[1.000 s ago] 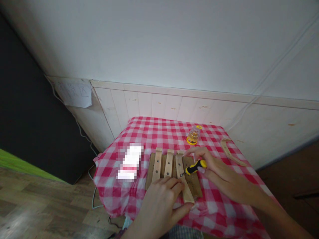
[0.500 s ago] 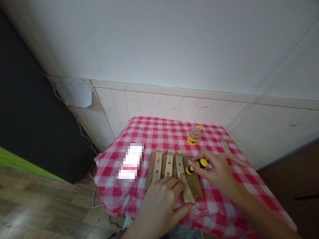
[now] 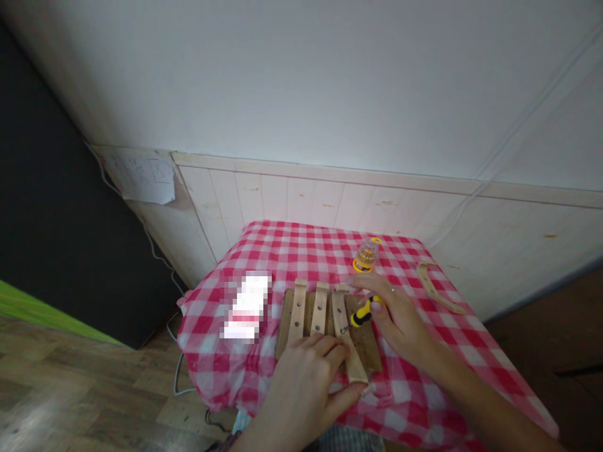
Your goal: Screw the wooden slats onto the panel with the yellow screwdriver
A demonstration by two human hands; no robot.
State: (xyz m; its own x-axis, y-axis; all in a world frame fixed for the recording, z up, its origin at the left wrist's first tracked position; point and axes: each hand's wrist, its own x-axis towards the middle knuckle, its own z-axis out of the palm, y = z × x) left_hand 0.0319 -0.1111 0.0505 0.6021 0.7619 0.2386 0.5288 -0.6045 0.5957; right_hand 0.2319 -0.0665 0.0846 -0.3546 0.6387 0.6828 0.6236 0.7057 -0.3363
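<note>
My right hand (image 3: 400,320) grips a yellow-and-black screwdriver (image 3: 362,314), its fingers stretched forward over the handle. The screwdriver's tip meets a screw in the lower hole of the rightmost wooden strip (image 3: 340,309). This strip slants across a brown wooden board (image 3: 367,342). My left hand (image 3: 306,383) presses down on the board's near side, with thumb and fingers about the lower part of the slanted strip. Two more pale strips, a left one (image 3: 298,307) and a middle one (image 3: 320,307), lie on the board with screws in them. Their lower ends are hidden under my left hand.
A clear, yellow-rimmed bit holder (image 3: 366,256) stands behind the board. Another curved wooden strip (image 3: 436,289) lies at the right. A blurred-out bright rectangle (image 3: 249,306) lies left on the checked tablecloth (image 3: 292,242). A panelled wall (image 3: 301,194) borders the table's far edge.
My right hand has turned about the screwdriver, fingers now reaching farther forward and left, and the handle has tilted slightly. My left hand and the board stay nearly in place.
</note>
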